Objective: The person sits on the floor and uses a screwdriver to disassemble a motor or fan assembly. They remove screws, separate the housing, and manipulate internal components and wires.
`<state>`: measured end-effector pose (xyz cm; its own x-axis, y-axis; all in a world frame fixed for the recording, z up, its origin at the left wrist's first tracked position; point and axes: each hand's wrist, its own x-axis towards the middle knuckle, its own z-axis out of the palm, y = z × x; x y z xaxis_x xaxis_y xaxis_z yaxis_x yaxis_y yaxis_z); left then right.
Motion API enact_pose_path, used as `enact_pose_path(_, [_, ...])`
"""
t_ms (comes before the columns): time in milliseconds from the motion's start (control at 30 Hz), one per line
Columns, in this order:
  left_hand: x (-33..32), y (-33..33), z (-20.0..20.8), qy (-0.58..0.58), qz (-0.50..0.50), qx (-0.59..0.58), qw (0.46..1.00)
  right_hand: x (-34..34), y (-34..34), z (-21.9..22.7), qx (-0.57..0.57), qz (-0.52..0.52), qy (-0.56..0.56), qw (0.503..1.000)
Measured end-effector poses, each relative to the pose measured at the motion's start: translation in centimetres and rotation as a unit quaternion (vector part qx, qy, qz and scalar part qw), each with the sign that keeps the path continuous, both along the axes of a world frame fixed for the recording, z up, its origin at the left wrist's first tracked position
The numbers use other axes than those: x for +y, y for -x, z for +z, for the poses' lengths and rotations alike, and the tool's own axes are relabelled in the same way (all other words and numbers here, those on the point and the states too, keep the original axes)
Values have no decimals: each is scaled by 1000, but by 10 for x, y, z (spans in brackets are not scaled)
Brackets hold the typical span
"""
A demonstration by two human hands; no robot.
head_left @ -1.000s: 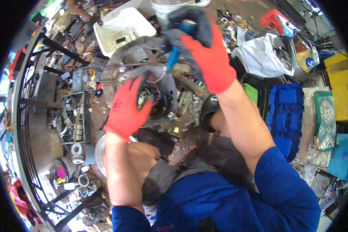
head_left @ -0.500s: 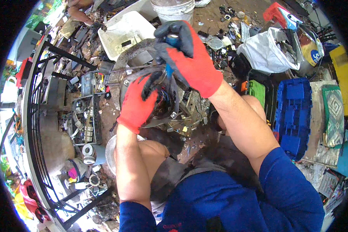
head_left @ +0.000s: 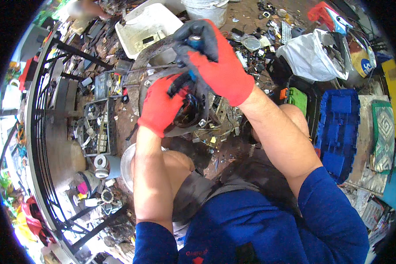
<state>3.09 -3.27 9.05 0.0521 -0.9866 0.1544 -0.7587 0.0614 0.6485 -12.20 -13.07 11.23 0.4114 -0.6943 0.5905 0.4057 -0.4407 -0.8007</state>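
Observation:
Both hands wear red gloves with black-coated fingers. My right hand (head_left: 222,66) is closed around a blue-handled screwdriver (head_left: 195,42), held upright with its shaft pointing down. Under it sits a dark round housing (head_left: 190,115) with a hollow middle and thin coloured wires inside. My left hand (head_left: 160,105) rests on the housing's left side, its fingers curled over the rim beside the lower end of the screwdriver. The gloves hide the screwdriver's tip and what it touches.
A white basin (head_left: 141,33) and a white bucket (head_left: 207,11) stand beyond the hands. To the right are a white sack (head_left: 310,57), a green case (head_left: 298,99) and a blue plastic crate lid (head_left: 337,132). A black metal rack (head_left: 37,132) stands left, near a parts crate (head_left: 97,127).
My left hand has moved slightly up and to the right, nearer the screwdriver. My right hand keeps its hold with little movement. The whole view has shifted a little.

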Motion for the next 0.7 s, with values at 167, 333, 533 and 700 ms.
enact_pose_path(167, [0,2,1,0,0,16,1000,1,2,1,20,-3,4,1000])
enact_pose_path(333, [-1,2,2,-14,5,9,1000,0,0,-4,8,26,-24,999])
enact_pose_path(533, [-3,1,-3,15,-2,14,1000,-2,-3,-5,6,15,-10,1000])
enact_pose_path(700, [-5,-5,-12,10,13,20,1000,-9,-5,-5,32,8,45,998])
